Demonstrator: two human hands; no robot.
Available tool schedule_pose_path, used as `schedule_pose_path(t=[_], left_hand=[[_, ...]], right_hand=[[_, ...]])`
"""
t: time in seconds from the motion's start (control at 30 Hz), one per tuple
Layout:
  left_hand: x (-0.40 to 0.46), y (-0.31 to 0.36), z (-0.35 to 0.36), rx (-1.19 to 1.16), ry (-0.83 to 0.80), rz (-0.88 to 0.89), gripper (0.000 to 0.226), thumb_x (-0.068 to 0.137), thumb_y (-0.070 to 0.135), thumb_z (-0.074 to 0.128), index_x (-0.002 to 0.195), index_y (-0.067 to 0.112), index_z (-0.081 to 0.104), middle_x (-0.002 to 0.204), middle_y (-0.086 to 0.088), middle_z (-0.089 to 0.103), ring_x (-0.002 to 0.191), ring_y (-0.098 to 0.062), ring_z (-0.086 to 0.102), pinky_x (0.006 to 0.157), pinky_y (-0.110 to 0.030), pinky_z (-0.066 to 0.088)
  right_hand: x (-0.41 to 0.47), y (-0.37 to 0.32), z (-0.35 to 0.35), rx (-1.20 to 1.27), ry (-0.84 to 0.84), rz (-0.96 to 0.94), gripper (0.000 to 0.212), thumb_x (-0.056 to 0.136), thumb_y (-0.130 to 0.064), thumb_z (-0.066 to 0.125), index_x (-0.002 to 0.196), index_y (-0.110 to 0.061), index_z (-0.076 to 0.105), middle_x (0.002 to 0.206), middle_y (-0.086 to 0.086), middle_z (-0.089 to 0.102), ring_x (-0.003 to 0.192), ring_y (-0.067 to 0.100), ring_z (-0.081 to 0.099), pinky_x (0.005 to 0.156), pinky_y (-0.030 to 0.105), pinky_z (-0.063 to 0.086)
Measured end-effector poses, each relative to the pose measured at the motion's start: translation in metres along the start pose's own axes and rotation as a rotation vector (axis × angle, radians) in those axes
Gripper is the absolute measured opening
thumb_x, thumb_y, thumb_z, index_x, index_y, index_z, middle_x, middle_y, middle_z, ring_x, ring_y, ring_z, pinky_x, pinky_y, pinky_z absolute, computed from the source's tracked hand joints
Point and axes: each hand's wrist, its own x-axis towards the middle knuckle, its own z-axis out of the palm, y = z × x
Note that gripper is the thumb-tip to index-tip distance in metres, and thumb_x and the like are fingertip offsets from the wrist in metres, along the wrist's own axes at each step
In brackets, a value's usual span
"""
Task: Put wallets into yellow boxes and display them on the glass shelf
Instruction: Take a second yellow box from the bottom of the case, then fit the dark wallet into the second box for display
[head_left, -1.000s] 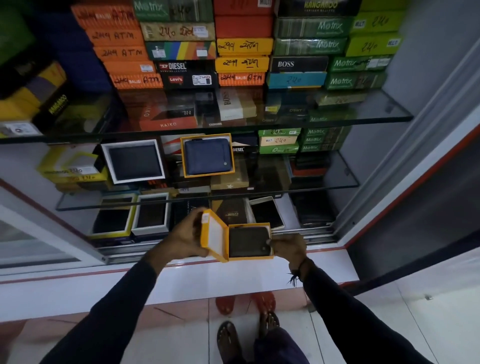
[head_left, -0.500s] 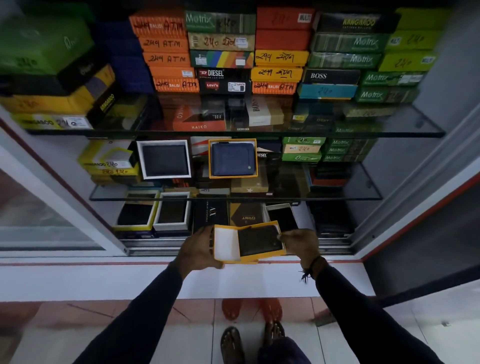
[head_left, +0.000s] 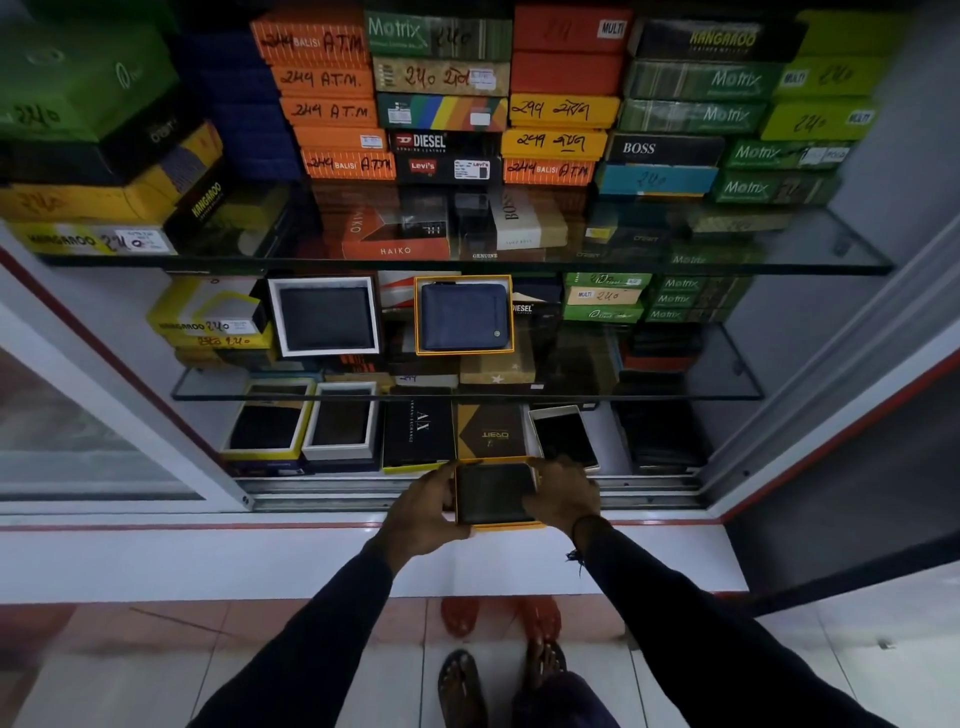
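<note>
A yellow box (head_left: 497, 524) with a dark wallet (head_left: 493, 492) lying in it sits between both hands, just in front of the cabinet's sliding track. My left hand (head_left: 423, 514) grips its left side and my right hand (head_left: 563, 499) grips its right side. The box's lid is no longer visible beside it. On the middle glass shelf (head_left: 701, 387) stands another yellow box (head_left: 464, 315) showing a blue wallet, next to a white box (head_left: 326, 317) with a dark wallet.
Stacks of coloured wallet boxes fill the upper glass shelf (head_left: 779, 262). On the cabinet floor lie open boxes (head_left: 306, 426), a black box (head_left: 418, 434), a brown box (head_left: 491, 431) and a phone (head_left: 565, 438). A white ledge (head_left: 208, 561) runs below the track.
The open lid that my left hand held out to the left has folded out of sight, and the box now lies flat and compact between both hands, slightly nearer the cabinet.
</note>
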Motion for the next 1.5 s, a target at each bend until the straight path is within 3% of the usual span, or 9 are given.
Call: schedule_pose_path(t=[0.17,0.33,0.47,0.7,0.83,0.97,1.17,1.37,1.5], left_hand=[[0.002,0.000,0.001,-0.001,0.008,0.001,0.093,0.063,0.033,0.092,0.141,0.029,0.043,0.115,0.003,0.070,0.095,-0.013,0.066,0.083,-0.036,0.060],[0.003,-0.006,-0.001,-0.026,0.026,0.028,0.088,0.058,0.032,0.094,0.135,0.029,0.051,0.119,0.006,0.065,0.098,-0.012,0.065,0.079,-0.029,0.057],[-0.001,-0.001,-0.013,-0.465,-0.013,-0.027,0.084,0.052,0.022,0.099,0.127,0.028,0.061,0.127,0.001,0.062,0.113,-0.024,0.065,0.088,-0.042,0.062],[-0.020,0.022,-0.020,-1.102,-0.165,-0.034,0.060,0.060,0.036,0.092,0.113,0.014,0.076,0.101,-0.006,0.074,0.085,-0.017,0.065,0.070,-0.028,0.051],[-0.025,0.027,-0.011,-1.302,-0.227,-0.049,0.064,0.050,0.039,0.098,0.101,0.006,0.079,0.090,-0.010,0.072,0.081,-0.018,0.067,0.065,-0.027,0.054],[-0.027,0.026,-0.014,-1.317,-0.228,-0.035,0.064,0.049,0.043,0.096,0.100,0.007,0.080,0.090,-0.010,0.071,0.082,-0.017,0.067,0.068,-0.028,0.054],[-0.027,-0.001,-0.025,-1.230,0.066,-0.145,0.059,0.047,0.040,0.095,0.096,0.010,0.079,0.090,-0.010,0.075,0.085,-0.026,0.062,0.076,-0.035,0.050],[-0.032,0.000,-0.011,-1.075,0.298,-0.190,0.049,0.054,0.035,0.090,0.096,0.011,0.080,0.093,-0.009,0.079,0.086,-0.021,0.068,0.074,-0.032,0.047],[-0.030,0.006,0.004,-1.161,0.310,-0.181,0.068,0.047,0.031,0.096,0.104,0.002,0.075,0.103,-0.018,0.077,0.094,-0.032,0.072,0.081,-0.036,0.057]], right_hand=[[0.012,-0.006,0.001,0.256,0.003,0.071,0.035,0.070,-0.045,0.077,0.094,-0.021,0.068,0.096,0.000,0.070,0.095,0.022,0.067,0.087,0.042,0.058],[0.009,-0.013,-0.014,0.779,0.068,0.049,0.029,0.066,-0.017,0.089,0.083,-0.012,0.067,0.091,0.007,0.073,0.088,0.022,0.071,0.067,0.033,0.060],[-0.001,0.002,-0.038,1.135,-0.030,0.058,0.032,0.077,-0.009,0.080,0.098,0.010,0.067,0.100,0.027,0.070,0.099,0.041,0.069,0.068,0.037,0.060],[-0.028,0.014,-0.044,1.556,-0.534,0.113,0.029,0.093,-0.018,0.056,0.117,-0.004,0.063,0.116,0.016,0.069,0.109,0.030,0.066,0.090,0.037,0.055],[-0.041,-0.007,-0.035,1.561,-0.574,0.034,0.017,0.089,-0.005,0.059,0.097,-0.009,0.073,0.100,0.012,0.074,0.091,0.025,0.068,0.079,0.029,0.058],[-0.037,-0.009,-0.030,1.533,-0.502,0.046,0.020,0.096,-0.001,0.051,0.104,-0.007,0.068,0.094,0.010,0.072,0.082,0.019,0.067,0.071,0.026,0.060],[-0.031,-0.002,-0.043,1.550,-0.217,0.068,0.023,0.089,-0.011,0.066,0.109,-0.001,0.071,0.094,0.009,0.067,0.085,0.018,0.062,0.078,0.029,0.053],[-0.048,-0.038,-0.026,1.068,0.310,-0.171,0.008,0.077,-0.010,0.080,0.084,-0.006,0.079,0.075,0.003,0.072,0.069,0.008,0.066,0.065,0.023,0.058],[-0.070,-0.065,0.003,0.661,0.364,-0.535,0.007,0.081,-0.018,0.075,0.083,-0.016,0.081,0.081,-0.002,0.074,0.069,0.004,0.064,0.062,0.018,0.054]])
